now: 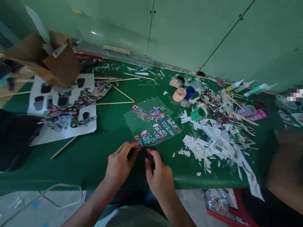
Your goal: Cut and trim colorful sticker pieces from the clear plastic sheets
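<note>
Left hand [119,162]: thumb and forefinger nearly closed, seeming to pinch the near edge of a clear plastic sheet [132,120]. Right hand [161,176]: fingers closed around a slim dark tool [150,157], its tip at that same edge. The sheet, bearing colourful patterned cutouts [155,132], lies on the green tabletop [88,169]. It looks light, thin and floppy, likely to slide or curl; a bare corner seems the safest hold, sparing the delicate pieces. Right of the sheet: an open jar of green paint [198,113] and white paper scraps [198,149]. Left of it: a cardboard box [62,65].
</note>
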The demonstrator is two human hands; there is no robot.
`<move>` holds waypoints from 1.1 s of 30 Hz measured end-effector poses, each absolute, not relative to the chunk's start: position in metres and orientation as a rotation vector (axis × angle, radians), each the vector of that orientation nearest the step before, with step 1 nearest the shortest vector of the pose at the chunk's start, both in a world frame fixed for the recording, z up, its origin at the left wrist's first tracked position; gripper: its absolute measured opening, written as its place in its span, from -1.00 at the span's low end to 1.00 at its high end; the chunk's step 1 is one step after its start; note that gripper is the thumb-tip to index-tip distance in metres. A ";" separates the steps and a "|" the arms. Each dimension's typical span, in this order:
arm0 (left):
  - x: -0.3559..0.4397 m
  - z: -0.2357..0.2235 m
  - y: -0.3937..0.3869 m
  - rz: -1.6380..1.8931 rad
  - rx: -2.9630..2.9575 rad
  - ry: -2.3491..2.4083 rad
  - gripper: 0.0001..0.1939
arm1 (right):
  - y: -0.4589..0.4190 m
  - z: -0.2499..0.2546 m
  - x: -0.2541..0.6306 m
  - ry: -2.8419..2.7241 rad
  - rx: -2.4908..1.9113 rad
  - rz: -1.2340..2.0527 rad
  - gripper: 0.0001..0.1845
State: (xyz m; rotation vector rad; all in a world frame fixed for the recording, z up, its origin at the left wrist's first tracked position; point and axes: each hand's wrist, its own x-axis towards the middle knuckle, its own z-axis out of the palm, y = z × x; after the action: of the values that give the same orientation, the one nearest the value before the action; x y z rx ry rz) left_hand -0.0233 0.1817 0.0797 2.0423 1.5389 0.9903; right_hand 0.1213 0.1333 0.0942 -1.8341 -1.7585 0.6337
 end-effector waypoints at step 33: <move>-0.026 0.080 0.180 1.031 1.979 1.448 -0.85 | 0.129 0.088 0.106 -1.920 -1.982 0.411 -0.73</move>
State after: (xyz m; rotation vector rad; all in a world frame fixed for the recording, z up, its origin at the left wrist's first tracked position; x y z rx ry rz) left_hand -0.0259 0.1799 0.0797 1.9793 1.4484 1.0310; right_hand 0.1064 0.1293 0.0885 -1.9818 -1.9201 0.4114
